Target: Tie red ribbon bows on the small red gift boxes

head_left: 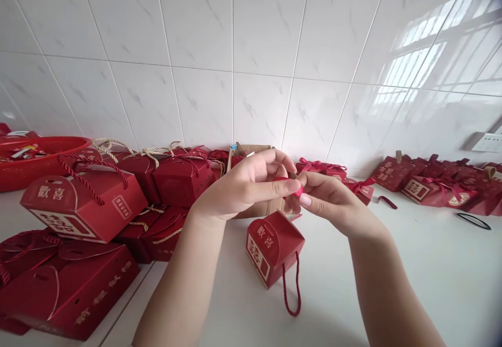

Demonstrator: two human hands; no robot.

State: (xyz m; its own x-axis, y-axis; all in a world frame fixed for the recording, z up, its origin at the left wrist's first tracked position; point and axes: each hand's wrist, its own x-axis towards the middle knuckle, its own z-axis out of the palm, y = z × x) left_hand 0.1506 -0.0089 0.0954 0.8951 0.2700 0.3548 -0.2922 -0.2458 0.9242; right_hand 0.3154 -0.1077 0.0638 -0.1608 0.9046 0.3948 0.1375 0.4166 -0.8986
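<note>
My left hand [245, 185] and my right hand [329, 200] meet above the white table, fingertips pinched together on a small red piece [298, 190], likely a ribbon or cord end. Just below them a small red gift box [272, 247] with gold characters stands on the table, its red cord handle [292, 289] hanging loose toward me. What exactly the pinched piece joins to is hidden by the fingers.
A heap of larger red gift boxes [84, 200] fills the left side, with a red basin [35, 158] behind. A brown cardboard box [251, 150] sits behind my hands. More red boxes [435, 182] line the right wall, near a black hair band [473, 221].
</note>
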